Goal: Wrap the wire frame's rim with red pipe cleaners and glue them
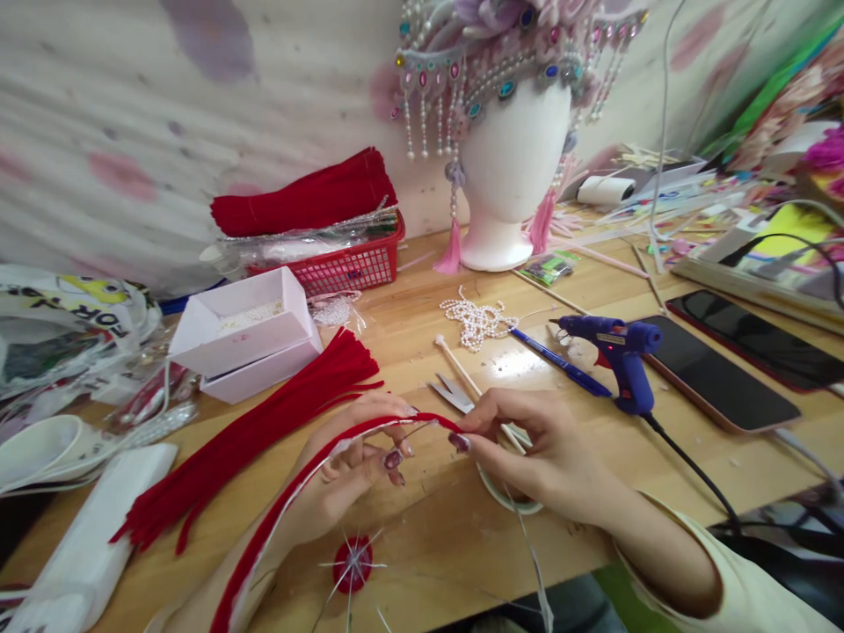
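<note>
White box (243, 330): open, tilted on its lid, well left of both hands.
Red loose stems (264, 431): a thick bundle of chenille stems lying flat on the wooden table (448, 563), fanned from the box down toward the near-left edge.
Red basket (349, 264): against the back wall, with more red stems piled on top.
Left hand (356, 466): palm up, fingers curled around the held stem and the white strip under it, so it is gripping rather than open.
Held stem (396, 421): 1 red chenille stem laid along a white strip; its long axis climbs from the near-left edge, over the left forearm, and arcs right to end between the 2 hands.
Red disc (352, 563): on the table just below the left hand, with thin wires sticking out like spokes.
Stem tip: lies just right of the left hand's fingertips and touches the right hand's; the right hand is the nearer of the 2 to it.
Right hand (541, 448): thumb and forefinger closed in a pinch on the stem tip, the other fingers loosely bent.
Snips (454, 394): just behind the gap between the hands.
Pearls (478, 321): a loose heap farther back.
Mannequin head (511, 176): white, wearing a jewelled headdress.
Glue gun (616, 352): blue, standing right of the hands, cord trailing toward the near-right.
Phones (716, 378): 2, flat, at far right.
</note>
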A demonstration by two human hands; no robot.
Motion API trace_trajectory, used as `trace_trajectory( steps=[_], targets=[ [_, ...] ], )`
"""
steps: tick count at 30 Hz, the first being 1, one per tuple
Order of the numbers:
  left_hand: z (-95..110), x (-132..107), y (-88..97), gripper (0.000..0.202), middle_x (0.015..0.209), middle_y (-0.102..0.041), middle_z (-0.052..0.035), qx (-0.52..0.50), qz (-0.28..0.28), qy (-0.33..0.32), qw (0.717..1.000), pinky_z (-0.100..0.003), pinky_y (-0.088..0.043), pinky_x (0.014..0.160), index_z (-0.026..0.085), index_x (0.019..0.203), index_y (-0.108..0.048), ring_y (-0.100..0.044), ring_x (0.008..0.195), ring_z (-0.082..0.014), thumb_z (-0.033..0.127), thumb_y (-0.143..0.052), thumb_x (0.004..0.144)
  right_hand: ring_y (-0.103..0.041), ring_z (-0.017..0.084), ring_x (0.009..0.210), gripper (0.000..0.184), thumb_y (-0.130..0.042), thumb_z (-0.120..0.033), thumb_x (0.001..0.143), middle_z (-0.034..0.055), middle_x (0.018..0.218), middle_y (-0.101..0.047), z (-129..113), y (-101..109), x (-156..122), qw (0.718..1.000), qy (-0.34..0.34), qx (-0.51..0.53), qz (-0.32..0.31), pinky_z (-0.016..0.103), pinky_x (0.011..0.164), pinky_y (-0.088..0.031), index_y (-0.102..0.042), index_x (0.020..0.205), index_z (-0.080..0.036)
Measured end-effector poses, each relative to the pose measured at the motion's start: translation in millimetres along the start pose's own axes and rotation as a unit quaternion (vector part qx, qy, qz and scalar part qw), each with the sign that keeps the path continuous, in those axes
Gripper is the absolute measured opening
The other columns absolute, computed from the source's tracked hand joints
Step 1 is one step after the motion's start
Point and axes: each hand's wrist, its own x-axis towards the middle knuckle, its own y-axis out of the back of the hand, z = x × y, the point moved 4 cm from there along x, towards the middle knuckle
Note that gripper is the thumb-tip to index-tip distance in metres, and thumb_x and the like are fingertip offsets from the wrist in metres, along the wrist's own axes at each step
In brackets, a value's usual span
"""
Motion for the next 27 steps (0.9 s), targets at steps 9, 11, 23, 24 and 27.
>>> trace_trajectory(
  steps=[9,11,23,24,27],
  targets=[
    [1.0,8.0,-8.0,0.024,0.089,-0.065,-0.0017,-0.054,-0.029,0.046,0.997,-0.019,-0.058,0.062,0.033,0.113,-0.076,-0.062,0.069,-0.0094,0.027,-0.074,0.09,-0.064,0.011,0.057,0.008,-0.07,-0.021,0.087,0.0021,0.067,-0.073,1.3,-0.7,1.9,1.0,-0.003,0.015,-0.014,0.02,0.052,-0.052,-0.074,0.084,-0.015],
    [-0.7,7.6,-7.3,0.026,0.091,-0.064,-0.0018,-0.057,-0.033,0.068,0.996,-0.019,-0.057,0.062,0.033,0.115,-0.076,-0.062,0.067,-0.0082,0.029,-0.075,0.089,-0.065,0.011,0.057,0.009,-0.071,-0.021,0.087,0.0023,0.068,-0.074,1.5,-1.3,1.9,1.0,-0.005,0.017,-0.016,0.02,0.052,-0.052,-0.074,0.083,-0.015],
    [-7.2,3.2,-3.1,0.026,0.087,-0.06,-0.0029,-0.057,-0.036,0.147,0.987,-0.02,-0.051,0.058,0.023,0.104,-0.076,-0.055,0.068,-0.0111,0.032,-0.083,0.08,-0.066,0.013,0.06,0.012,-0.07,-0.025,0.089,0.0031,0.07,-0.076,2.3,-2.2,0.8,1.0,0.0,-0.004,-0.024,0.023,0.053,-0.052,-0.074,0.081,-0.018],
    [-6.8,3.1,-3.6,0.027,0.087,-0.06,-0.0027,-0.057,-0.043,0.143,0.987,-0.02,-0.051,0.058,0.024,0.106,-0.076,-0.055,0.068,-0.011,0.032,-0.082,0.081,-0.067,0.013,0.06,0.01,-0.07,-0.024,0.089,0.003,0.071,-0.076,2.5,-2.4,1.1,1.0,-0.001,0.002,-0.023,0.023,0.053,-0.053,-0.074,0.083,-0.018],
    [-6.1,2.5,-4.0,0.026,0.086,-0.06,-0.002,-0.058,-0.054,0.129,0.988,-0.02,-0.05,0.061,0.027,0.109,-0.076,-0.056,0.069,-0.0106,0.033,-0.079,0.084,-0.068,0.012,0.064,0.011,-0.071,-0.021,0.088,0.0048,0.085,-0.078,1.2,-1.9,2.6,1.0,0.016,0.019,-0.017,0.023,0.056,-0.055,-0.073,0.099,-0.017]
  ],
)
